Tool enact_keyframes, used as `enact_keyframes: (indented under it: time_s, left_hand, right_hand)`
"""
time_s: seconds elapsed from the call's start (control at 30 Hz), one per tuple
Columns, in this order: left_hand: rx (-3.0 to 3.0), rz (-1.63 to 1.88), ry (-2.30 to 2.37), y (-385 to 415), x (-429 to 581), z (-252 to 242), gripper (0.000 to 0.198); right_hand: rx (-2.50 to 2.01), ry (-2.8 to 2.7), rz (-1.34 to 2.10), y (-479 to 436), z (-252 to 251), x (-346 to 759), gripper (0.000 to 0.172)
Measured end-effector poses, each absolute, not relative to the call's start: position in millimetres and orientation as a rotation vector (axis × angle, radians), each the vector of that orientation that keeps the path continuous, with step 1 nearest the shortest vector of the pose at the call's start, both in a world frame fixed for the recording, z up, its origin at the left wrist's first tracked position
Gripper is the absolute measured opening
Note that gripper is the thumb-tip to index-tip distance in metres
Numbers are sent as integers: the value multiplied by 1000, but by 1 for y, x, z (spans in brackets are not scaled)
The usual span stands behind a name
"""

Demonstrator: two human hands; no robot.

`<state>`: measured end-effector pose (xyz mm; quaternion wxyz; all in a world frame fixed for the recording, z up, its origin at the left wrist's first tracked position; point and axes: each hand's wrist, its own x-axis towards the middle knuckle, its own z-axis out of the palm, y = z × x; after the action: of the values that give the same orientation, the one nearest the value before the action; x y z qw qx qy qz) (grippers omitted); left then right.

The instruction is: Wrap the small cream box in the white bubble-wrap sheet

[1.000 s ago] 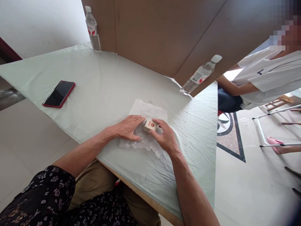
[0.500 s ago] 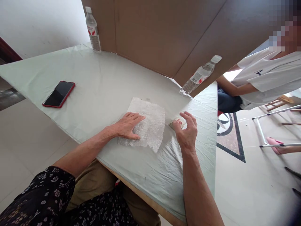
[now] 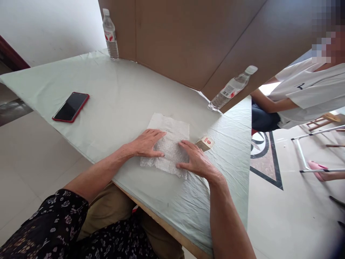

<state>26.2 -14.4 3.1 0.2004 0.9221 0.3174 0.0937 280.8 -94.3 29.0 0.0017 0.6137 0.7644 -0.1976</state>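
A sheet of bubble wrap (image 3: pixel 172 144) lies on the cloth-covered table. On its left side rests my left hand (image 3: pixel 149 143), fingers stretched out and thumb apart. My right hand (image 3: pixel 196 158) lies at the sheet's right edge, its thumb and fingers spread over the plastic. Just beyond the right hand stands a small printed box (image 3: pixel 205 142) with a red mark on top; neither hand holds it.
A brown cardboard panel (image 3: pixel 183 39) stands across the back, with a water bottle (image 3: pixel 110 36) at its left and another bottle (image 3: pixel 233 88) leaning at its right. A red-cased phone (image 3: pixel 71 107) lies on the left. Beyond the table's right edge sits a person (image 3: pixel 309 90).
My right hand has left the small box and moved left onto the bubble wrap. My left hand stays on the sheet.
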Motion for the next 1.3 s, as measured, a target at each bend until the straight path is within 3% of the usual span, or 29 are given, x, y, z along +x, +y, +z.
enact_keyframes:
  time_s: [0.1,0.3,1.03,1.17,1.3]
  left_hand:
    - [2568,257,922,-14,26,5,76]
    - [2599,142,883,-9,21,6,88]
    - [2627,87,851,-9,19,6,91]
    - [2625,106,841,-7,19,3,93]
    - [2619,134,832,-7,18,2,91]
  right_hand:
    - [1917,2421,-647,-94,32,282,83]
    - [1926,2425,-650,-97,32,281,78]
    - [1931,2463,-603,-99,29,286,71]
    - [2019,2591,-567,-97,24,290,58]
    - [2424,2697,-301,-91,25,299,42]
